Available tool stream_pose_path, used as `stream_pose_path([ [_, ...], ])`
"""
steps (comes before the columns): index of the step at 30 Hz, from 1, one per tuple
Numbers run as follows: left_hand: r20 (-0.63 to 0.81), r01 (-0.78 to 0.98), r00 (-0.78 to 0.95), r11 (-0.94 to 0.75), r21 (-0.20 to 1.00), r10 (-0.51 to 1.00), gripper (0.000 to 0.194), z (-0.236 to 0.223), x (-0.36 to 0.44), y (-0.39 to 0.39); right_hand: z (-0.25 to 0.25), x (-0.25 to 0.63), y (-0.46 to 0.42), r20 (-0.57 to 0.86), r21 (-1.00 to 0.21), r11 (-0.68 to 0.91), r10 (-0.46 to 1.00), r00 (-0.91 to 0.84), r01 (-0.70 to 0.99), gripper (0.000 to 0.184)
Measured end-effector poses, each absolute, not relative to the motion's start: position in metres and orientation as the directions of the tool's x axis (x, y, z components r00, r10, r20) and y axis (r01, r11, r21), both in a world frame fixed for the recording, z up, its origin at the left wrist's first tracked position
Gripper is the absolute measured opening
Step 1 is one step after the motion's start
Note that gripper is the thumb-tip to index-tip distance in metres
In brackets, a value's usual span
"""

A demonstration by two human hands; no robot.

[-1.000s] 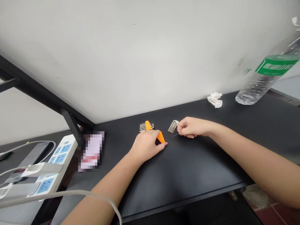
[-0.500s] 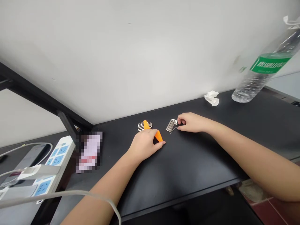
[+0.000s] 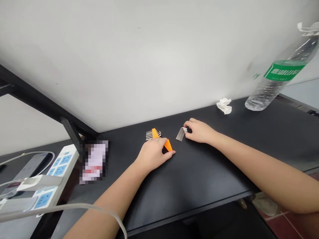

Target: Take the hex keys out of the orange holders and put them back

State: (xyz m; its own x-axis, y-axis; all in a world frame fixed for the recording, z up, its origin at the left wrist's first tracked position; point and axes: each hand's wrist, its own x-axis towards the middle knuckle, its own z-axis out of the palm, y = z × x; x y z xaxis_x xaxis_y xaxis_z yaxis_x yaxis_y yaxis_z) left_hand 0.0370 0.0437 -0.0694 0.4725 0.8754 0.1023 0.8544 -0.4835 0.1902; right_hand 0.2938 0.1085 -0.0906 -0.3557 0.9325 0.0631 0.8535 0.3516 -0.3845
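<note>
My left hand (image 3: pixel 154 153) rests on the black table, its fingers closed round an orange plastic holder (image 3: pixel 168 145) that shows between thumb and forefinger. Just beyond that hand lies a second orange holder (image 3: pixel 155 133) with a row of silver hex keys in it. To the right, several loose L-shaped hex keys (image 3: pixel 179 134) lie side by side, their short ends turned right. My right hand (image 3: pixel 198 130) has its thumb and fingers curled about those bent ends, touching them. Its fingertips partly cover the keys.
A crumpled tissue (image 3: pixel 224 106) and a large clear bottle (image 3: pixel 265 89) with a green label stand near the wall. On the left are a blurred-out packet (image 3: pixel 94 161), a white power strip (image 3: pixel 57 172) with plugs, and a cable (image 3: pixel 82 206) crossing my left forearm.
My right hand has moved slightly left onto the loose hex keys. The small key that lay apart beside them now sits against the group. My left hand stays with the orange holder.
</note>
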Motion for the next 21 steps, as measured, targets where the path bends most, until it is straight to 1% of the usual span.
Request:
stream_pose_path([
  [3, 0.121, 0.85, 0.474, -0.489, 0.196, 0.872, 0.029, -0.069, 0.038, 0.043, -0.091, 0.295, 0.113, 0.081, -0.43, 0.36, 0.929, -0.362, 0.828, 0.026],
  [10, 0.135, 0.845, 0.471, -0.49, 0.216, 0.872, 0.028, -0.068, 0.038, 0.042, -0.093, 0.293, 0.131, 0.102, -0.412, 0.338, 0.94, -0.325, 0.846, 0.025],
  [13, 0.132, 0.843, 0.474, -0.492, 0.217, 0.87, 0.029, -0.068, 0.038, 0.043, -0.096, 0.294, 0.135, 0.134, -0.437, 0.339, 0.94, -0.312, 0.833, 0.025],
  [16, 0.123, 0.845, 0.475, -0.491, 0.214, 0.871, 0.029, -0.068, 0.038, 0.043, -0.097, 0.295, 0.137, 0.143, -0.457, 0.365, 0.93, -0.338, 0.811, 0.024],
  [19, 0.113, 0.845, 0.477, -0.491, 0.213, 0.871, 0.029, -0.068, 0.038, 0.043, -0.097, 0.298, 0.139, 0.123, -0.426, 0.355, 0.934, -0.336, 0.832, 0.021],
  [21, 0.11, 0.845, 0.474, -0.486, 0.222, 0.874, 0.031, -0.068, 0.038, 0.043, -0.095, 0.303, 0.141, 0.112, -0.382, 0.312, 0.95, -0.292, 0.87, 0.022],
])
